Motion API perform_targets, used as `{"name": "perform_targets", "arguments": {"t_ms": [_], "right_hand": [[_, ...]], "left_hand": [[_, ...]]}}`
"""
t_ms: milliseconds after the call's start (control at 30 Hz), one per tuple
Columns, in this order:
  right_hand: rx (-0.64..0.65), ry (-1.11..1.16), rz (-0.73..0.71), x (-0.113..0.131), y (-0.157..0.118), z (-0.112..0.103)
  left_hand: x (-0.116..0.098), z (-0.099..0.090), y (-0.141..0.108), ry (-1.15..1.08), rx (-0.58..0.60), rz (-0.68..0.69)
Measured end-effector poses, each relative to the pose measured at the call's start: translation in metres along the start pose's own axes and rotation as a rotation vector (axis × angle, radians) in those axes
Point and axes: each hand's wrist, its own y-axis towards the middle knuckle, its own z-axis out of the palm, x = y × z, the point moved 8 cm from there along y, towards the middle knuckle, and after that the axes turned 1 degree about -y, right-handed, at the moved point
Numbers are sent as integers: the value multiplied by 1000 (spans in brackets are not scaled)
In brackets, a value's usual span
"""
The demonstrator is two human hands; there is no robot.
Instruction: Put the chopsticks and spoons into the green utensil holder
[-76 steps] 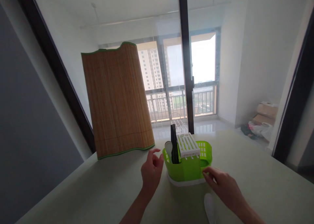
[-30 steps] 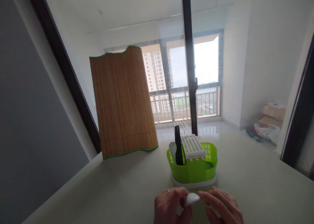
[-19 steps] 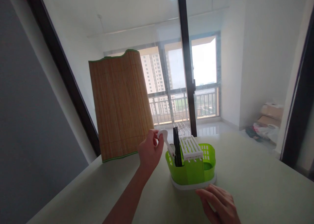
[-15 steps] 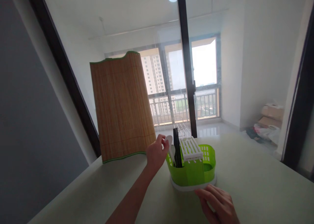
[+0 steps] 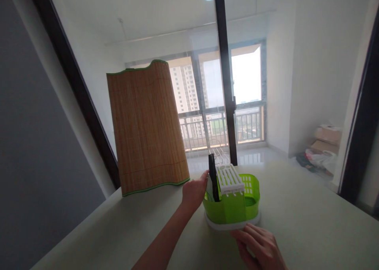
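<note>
I see a bamboo mat (image 5: 148, 126) standing upright to the left of the green caddy (image 5: 233, 207) on the pale surface (image 5: 118, 234). My left hand (image 5: 194, 192) touches the caddy's left rim beside the black chopsticks (image 5: 212, 177) and white spoon (image 5: 209, 189); whether it grips anything, I cannot tell. My right hand (image 5: 260, 248) rests flat, fingers loose, touching the caddy's white base. No readable writing anywhere.

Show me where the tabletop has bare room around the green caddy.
Bare table runs right of the green caddy to the far edge, and left of the forearm below the bamboo mat. Crowded: left hand at the caddy's left rim, right hand at its base.
</note>
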Motion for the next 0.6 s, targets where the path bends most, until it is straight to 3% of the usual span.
{"name": "perform_targets", "arguments": {"t_ms": [167,300,400,533,600], "right_hand": [[9,-8,10,-1,1,2],[74,-62,38,-7,-1,9],[235,-111,73,-14,-14,34],[405,-141,28,-13,-41,71],[467,-131,23,-11,-51,85]], "left_hand": [[1,-20,-6,-53,-130,-3],[14,-24,-45,-239,-267,-34],[4,9,-88,-355,-158,58],[-29,76,-138,-394,219,254],[-37,97,-149,-404,337,274]]}}
